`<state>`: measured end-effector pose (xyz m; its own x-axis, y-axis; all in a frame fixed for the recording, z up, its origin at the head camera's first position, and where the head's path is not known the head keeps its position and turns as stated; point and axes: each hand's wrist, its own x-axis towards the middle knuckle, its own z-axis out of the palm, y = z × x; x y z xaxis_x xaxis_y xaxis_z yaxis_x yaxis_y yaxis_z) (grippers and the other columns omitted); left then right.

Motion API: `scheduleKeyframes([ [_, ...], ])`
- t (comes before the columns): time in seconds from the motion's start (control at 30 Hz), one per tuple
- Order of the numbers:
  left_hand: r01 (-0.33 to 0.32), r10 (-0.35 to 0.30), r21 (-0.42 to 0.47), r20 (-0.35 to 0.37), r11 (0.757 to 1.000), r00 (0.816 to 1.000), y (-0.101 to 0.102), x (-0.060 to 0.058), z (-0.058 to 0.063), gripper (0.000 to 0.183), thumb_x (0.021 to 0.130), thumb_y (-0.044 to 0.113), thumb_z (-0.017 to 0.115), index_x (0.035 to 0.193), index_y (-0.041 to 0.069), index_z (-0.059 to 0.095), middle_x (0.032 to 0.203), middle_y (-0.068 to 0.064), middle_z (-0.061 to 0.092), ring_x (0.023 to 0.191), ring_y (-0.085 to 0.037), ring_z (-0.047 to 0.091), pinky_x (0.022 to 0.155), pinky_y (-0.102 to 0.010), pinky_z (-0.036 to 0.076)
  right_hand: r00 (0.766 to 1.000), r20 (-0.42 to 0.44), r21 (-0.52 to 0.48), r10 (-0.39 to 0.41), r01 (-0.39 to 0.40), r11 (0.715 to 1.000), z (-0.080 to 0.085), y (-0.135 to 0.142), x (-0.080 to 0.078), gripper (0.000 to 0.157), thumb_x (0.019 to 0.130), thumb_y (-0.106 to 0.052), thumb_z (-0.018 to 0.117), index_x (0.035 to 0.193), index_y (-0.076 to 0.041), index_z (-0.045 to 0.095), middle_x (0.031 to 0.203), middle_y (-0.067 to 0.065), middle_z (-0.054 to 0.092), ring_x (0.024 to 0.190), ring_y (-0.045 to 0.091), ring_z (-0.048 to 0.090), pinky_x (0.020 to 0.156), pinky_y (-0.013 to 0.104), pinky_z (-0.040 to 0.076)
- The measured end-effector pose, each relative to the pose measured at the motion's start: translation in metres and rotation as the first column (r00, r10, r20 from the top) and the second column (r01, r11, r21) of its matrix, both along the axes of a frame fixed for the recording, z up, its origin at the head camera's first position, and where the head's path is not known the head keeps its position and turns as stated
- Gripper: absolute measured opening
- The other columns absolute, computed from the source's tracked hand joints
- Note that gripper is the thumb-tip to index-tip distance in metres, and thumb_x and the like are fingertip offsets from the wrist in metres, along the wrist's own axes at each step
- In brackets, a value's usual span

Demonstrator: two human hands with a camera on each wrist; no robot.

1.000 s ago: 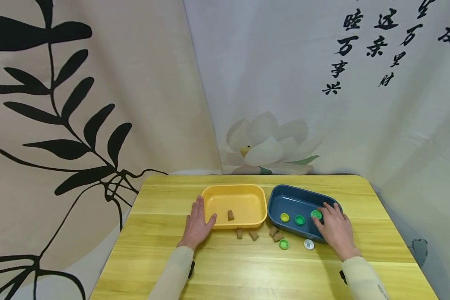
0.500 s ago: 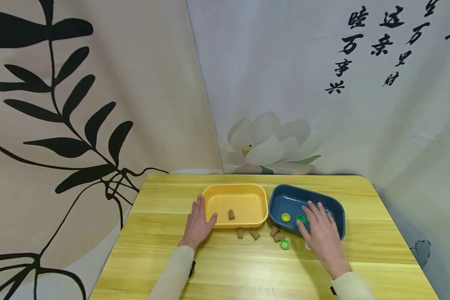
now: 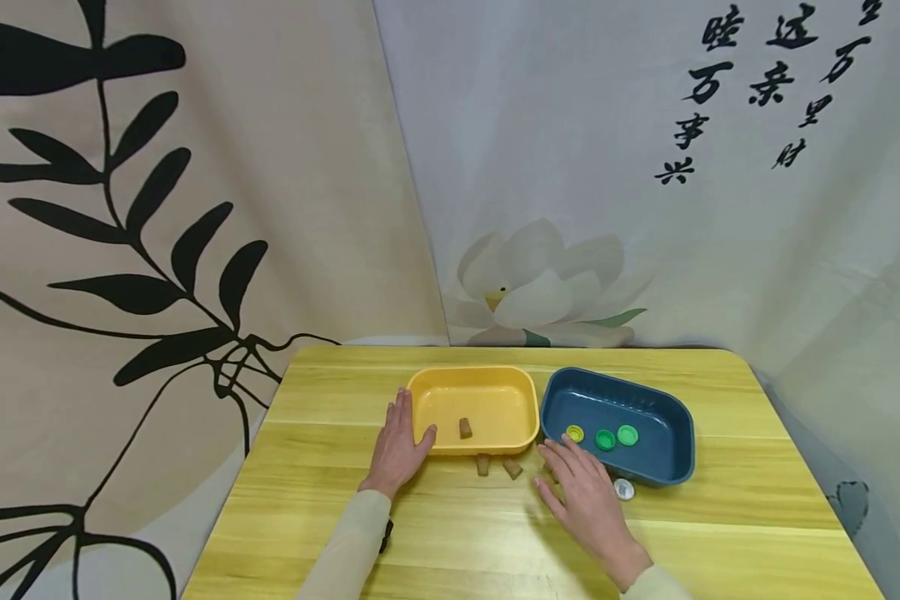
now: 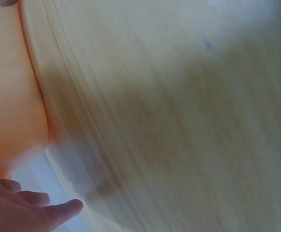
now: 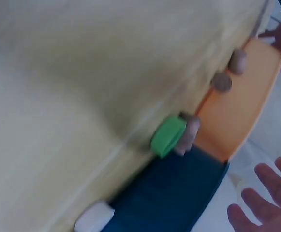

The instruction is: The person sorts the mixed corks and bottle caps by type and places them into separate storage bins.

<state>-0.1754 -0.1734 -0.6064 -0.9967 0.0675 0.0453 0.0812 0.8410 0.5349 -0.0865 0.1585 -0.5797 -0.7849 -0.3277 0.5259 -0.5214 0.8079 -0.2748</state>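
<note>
My left hand [image 3: 399,450] rests against the left side of the yellow tray [image 3: 502,408], fingers straight and thumb spread over its near rim. A single cork [image 3: 465,428] lies in that tray. My right hand [image 3: 587,504] hovers with extended fingers at the near left corner of the blue tray [image 3: 660,442], holding nothing. Inside the blue tray are a yellow bottle cap [image 3: 574,433] and two green caps [image 3: 605,440]. Under the right hand, hidden in the head view, a loose green cap [image 5: 168,136] sits beside corks [image 5: 188,133], seen in the right wrist view.
In front of the yellow tray lie two corks [image 3: 483,465] on the wooden table [image 3: 450,542]. A white cap [image 3: 624,489] lies against the near side of the blue tray. Behind the table hangs a printed curtain [image 3: 330,167].
My right hand has let go of a green cap in the blue tray and moved left and nearer, over the loose cap and corks. The left hand has stayed at the yellow tray.
</note>
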Motion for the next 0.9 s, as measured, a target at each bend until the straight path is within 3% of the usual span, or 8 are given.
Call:
scheduleKeyframes([
  [0.17, 0.005, -0.005, -0.006, 0.014, 1.0, 1.0, 0.0, 0.0, 0.002, 0.089, 0.105, 0.051, 0.05, 0.166, 0.003, 0.008, 0.174, -0.012, 0.005, 0.155, -0.044, 0.016, 0.12, -0.06, 0.028, 0.995, 0.096, 0.059, 0.024, -0.03, 0.998, -0.007, -0.015, 0.002, 0.046, 0.094, -0.034, 0.074, 0.132, -0.008, 0.068, 0.131, 0.013, 0.068, 0.128, 0.039, 0.059, 0.099, 0.061, 0.051],
  [0.4, 0.015, -0.015, 0.004, -0.017, 1.0, 1.0, -0.001, 0.0, 0.001, 0.088, 0.104, 0.048, 0.052, 0.164, -0.001, 0.012, 0.173, -0.017, 0.01, 0.154, -0.047, 0.019, 0.12, -0.058, 0.03, 0.969, 0.244, 0.086, 0.045, -0.068, 0.994, -0.015, -0.033, -0.004, 0.047, 0.096, -0.036, 0.073, 0.136, -0.011, 0.066, 0.135, 0.012, 0.066, 0.126, 0.04, 0.06, 0.101, 0.063, 0.049],
  [0.7, 0.018, -0.018, 0.01, -0.02, 1.0, 1.0, -0.002, 0.001, 0.0, 0.088, 0.104, 0.049, 0.052, 0.165, 0.0, 0.011, 0.173, -0.016, 0.01, 0.154, -0.047, 0.02, 0.121, -0.056, 0.027, 0.952, 0.307, 0.174, 0.008, -0.064, 0.983, -0.021, -0.047, -0.012, 0.058, 0.095, -0.039, 0.075, 0.142, -0.008, 0.062, 0.136, 0.013, 0.064, 0.127, 0.038, 0.058, 0.098, 0.062, 0.051],
  [0.9, 0.015, -0.015, 0.011, -0.014, 1.0, 1.0, -0.001, 0.002, 0.001, 0.089, 0.104, 0.049, 0.052, 0.165, 0.0, 0.01, 0.173, -0.016, 0.009, 0.154, -0.046, 0.019, 0.123, -0.054, 0.026, 0.965, 0.263, 0.217, 0.001, -0.06, 0.974, -0.026, -0.051, -0.017, 0.055, 0.093, -0.04, 0.077, 0.137, -0.01, 0.066, 0.128, 0.007, 0.067, 0.122, 0.033, 0.059, 0.091, 0.058, 0.054],
])
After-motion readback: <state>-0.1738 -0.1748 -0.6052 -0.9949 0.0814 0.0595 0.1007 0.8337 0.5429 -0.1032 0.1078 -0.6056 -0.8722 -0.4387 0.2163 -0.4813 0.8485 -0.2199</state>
